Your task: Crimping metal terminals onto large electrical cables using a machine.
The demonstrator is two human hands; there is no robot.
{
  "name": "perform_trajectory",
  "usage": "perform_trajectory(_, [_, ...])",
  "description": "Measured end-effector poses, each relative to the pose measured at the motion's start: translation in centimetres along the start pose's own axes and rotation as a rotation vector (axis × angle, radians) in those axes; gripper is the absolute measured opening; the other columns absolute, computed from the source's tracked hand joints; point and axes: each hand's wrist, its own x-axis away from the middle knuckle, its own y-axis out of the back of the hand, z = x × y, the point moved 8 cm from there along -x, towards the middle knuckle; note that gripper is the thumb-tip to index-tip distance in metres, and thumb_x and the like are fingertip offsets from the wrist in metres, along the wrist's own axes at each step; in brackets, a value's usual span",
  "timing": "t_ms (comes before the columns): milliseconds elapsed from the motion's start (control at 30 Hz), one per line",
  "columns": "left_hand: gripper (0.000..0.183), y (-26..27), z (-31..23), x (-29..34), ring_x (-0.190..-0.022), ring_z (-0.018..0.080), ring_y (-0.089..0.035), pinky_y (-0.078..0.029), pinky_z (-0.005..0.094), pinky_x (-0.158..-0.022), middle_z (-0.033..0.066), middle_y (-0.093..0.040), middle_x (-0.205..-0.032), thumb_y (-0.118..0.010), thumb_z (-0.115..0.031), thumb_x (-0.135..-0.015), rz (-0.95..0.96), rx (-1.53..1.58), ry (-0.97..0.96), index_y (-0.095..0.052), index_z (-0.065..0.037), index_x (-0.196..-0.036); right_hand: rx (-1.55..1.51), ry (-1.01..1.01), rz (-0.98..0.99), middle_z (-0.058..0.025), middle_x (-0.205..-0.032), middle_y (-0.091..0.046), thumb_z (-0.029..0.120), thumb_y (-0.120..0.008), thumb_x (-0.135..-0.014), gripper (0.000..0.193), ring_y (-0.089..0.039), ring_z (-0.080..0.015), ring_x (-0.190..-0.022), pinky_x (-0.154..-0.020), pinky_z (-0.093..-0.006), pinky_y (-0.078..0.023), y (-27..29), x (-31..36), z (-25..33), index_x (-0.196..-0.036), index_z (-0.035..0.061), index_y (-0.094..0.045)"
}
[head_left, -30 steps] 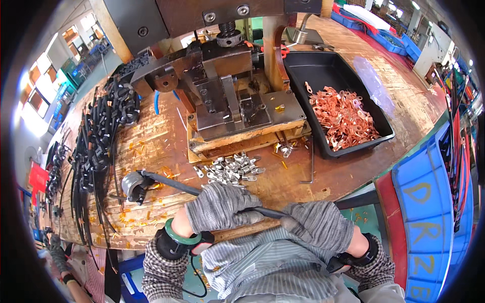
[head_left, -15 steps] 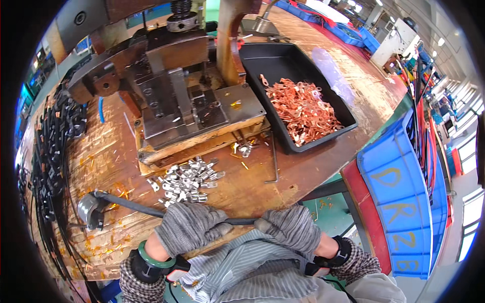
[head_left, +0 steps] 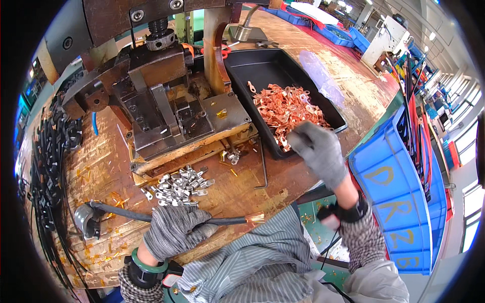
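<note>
My left hand, in a grey knit glove, is closed round a thick black cable. Bare copper strands fan out from the cable's right end. Toward the left, the cable runs to a rounded grey piece on the bench. My right hand, gloved the same way, hovers at the near right side of a black tray, its fingers bent over the heap of copper cable lugs. Blur keeps me from telling whether those fingers hold anything. Silver cable lugs lie piled just beyond my left hand.
A heavy metal press stands on the bench beyond the silver lugs. An L-shaped hex key lies between press and tray. Black cables hang in a bundle at left. A blue crate is at right, beside the bench.
My right hand has let go of the cable and moved up and right to the copper lugs, uncovering the bare strands. My left hand keeps its hold. The view has shifted slightly.
</note>
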Motion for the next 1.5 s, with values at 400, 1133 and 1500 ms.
perform_trajectory(400, [0.027,-0.4,0.7,0.5,-0.058,0.0227,-0.057,-0.043,0.0334,-0.052,0.0057,-0.059,-0.068,-0.062,-0.036,-0.074,-0.063,0.008,-0.019,-0.064,-0.011,-0.084,0.277,0.175,0.103,-0.0153,-0.083,-0.059,0.016,-0.06,-0.073,0.017,-0.058,-0.0326,-0.079,-0.068,-0.04,-0.047,-5.9,-6.6,-2.8,-0.088,0.0071,-0.061])
perform_trajectory(1133, [0.036,-2.0,0.8,0.1,-0.059,0.0279,-0.059,-0.044,0.0357,-0.052,0.0109,-0.057,-0.062,-0.057,-0.046,-0.078,0.196,0.237,0.018,-0.064,-0.012,-0.087,-1.101,-0.075,0.094,-0.0077,-0.082,-0.062,0.001,-0.063,-0.076,0.01,-0.06,-0.0166,-0.075,-0.068,-0.0282,-0.048,-5.0,10.5,3.7,-0.085,0.0003,-0.059])
perform_trajectory(1500, [0.029,-1.8,0.7,0.6,-0.059,0.0268,-0.058,-0.043,0.0353,-0.053,0.0088,-0.056,-0.061,-0.063,-0.038,-0.075,0.101,0.263,-0.019,-0.063,-0.01,-0.08,-0.739,0.181,0.042,-0.0097,-0.081,-0.064,0.002,-0.065,-0.072,0.014,-0.063,-0.021,-0.076,-0.068,-0.0292,-0.048,-3.6,10.9,5.6,-0.084,0.0049,-0.059])
